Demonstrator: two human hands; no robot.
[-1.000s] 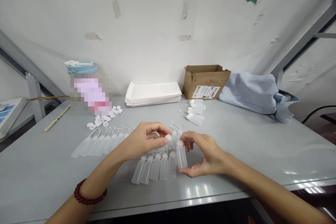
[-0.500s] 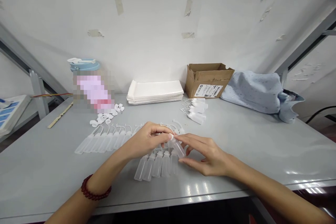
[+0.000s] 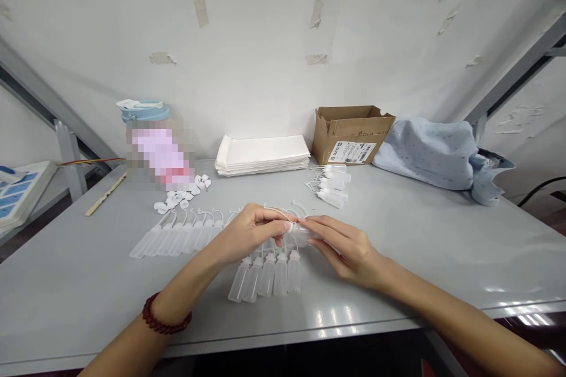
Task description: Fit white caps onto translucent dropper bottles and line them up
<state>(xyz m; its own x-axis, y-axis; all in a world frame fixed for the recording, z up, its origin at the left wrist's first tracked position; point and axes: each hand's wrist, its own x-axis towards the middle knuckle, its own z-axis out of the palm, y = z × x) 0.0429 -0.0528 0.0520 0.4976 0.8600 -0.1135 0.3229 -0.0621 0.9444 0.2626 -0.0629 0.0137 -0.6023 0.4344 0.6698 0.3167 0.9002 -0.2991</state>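
Note:
Between my two hands, a small translucent plastic bottle [image 3: 301,236] with a thin white tube is held just above the table. My left hand [image 3: 248,235] is closed, its thumb and fingers pinching the white neck end. The fingers of my right hand [image 3: 349,250] grip the bottle's body from the right side and cover part of it. Below the hands lies a short row of similar bottles [image 3: 267,275], with white tops and tubes pointing away from me. A longer row of bottles [image 3: 177,237] with thin tubes extends to the left, partly hidden behind my left hand.
White caps [image 3: 179,197] lie in a loose heap at the back left beside a blurred item. Further back are a stack of white envelopes [image 3: 263,155], a cardboard box [image 3: 351,135] and light blue cloth [image 3: 424,153]. Several more bottles [image 3: 333,185] lie before the box.
The held bottle has swung from slanting down toward me to lying nearly level. My right hand has shifted up slightly and closed more around it; my left hand keeps its pinch.

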